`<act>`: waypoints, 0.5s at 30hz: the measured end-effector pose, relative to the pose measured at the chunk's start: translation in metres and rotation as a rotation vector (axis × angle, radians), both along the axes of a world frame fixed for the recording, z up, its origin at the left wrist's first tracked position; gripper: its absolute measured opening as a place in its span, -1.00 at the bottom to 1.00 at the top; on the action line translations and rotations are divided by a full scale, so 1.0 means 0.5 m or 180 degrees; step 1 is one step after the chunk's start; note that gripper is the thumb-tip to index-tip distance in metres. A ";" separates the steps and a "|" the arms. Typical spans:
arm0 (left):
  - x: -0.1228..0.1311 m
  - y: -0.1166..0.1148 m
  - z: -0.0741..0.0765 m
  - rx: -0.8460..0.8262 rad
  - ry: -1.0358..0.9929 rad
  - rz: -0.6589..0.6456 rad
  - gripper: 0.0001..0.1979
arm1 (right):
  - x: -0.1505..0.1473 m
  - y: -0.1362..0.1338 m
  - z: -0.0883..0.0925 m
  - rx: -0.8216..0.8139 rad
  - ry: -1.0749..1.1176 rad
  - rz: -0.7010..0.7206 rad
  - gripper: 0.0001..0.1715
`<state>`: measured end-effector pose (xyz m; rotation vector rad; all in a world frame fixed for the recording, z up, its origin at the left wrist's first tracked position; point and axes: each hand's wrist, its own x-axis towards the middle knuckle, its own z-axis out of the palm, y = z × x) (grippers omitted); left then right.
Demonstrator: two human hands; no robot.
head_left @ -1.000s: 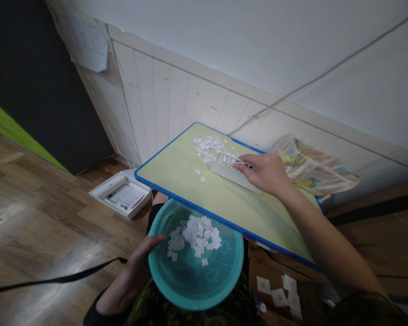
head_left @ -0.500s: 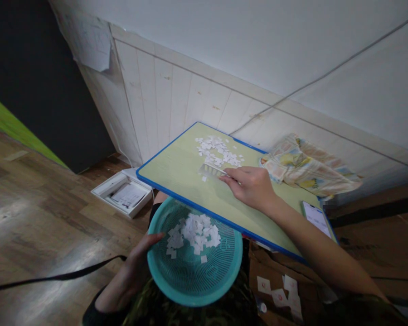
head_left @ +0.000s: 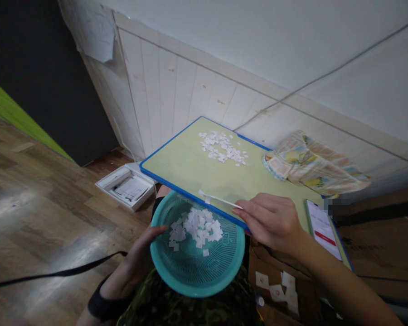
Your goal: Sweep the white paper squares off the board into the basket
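Toward the near edge of the tabletop (head_left: 177, 163) the white scraper (head_left: 221, 199) was drawn, pinched by fingers of the right hand (head_left: 275, 222); paper squares (head_left: 199, 225) were collected in the colander (head_left: 197, 290), gripped by the left hand (head_left: 144, 244); a far pile (head_left: 221, 157) was left.

Paper bits (head_left: 212, 140) lie on the table (head_left: 172, 165) — phone (head_left: 322, 228) at its right, basket (head_left: 197, 290) before it, box (head_left: 140, 203) left.

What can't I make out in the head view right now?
All in the head view:
Left hand: fingers other than the thumb, hidden by the teal basket.
White tool in the right hand: its broad face, turned nearly edge-on.
Paper pieces in the teal basket: lower ones, covered by those on top.
Phone: screen text, too small to read.
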<state>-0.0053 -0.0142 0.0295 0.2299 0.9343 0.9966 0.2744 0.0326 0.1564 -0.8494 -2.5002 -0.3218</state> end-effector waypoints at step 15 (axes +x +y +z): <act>0.002 0.001 0.006 -0.0083 0.0101 0.0027 -0.71 | 0.014 0.006 0.009 0.0031 0.0235 -0.0241 -0.80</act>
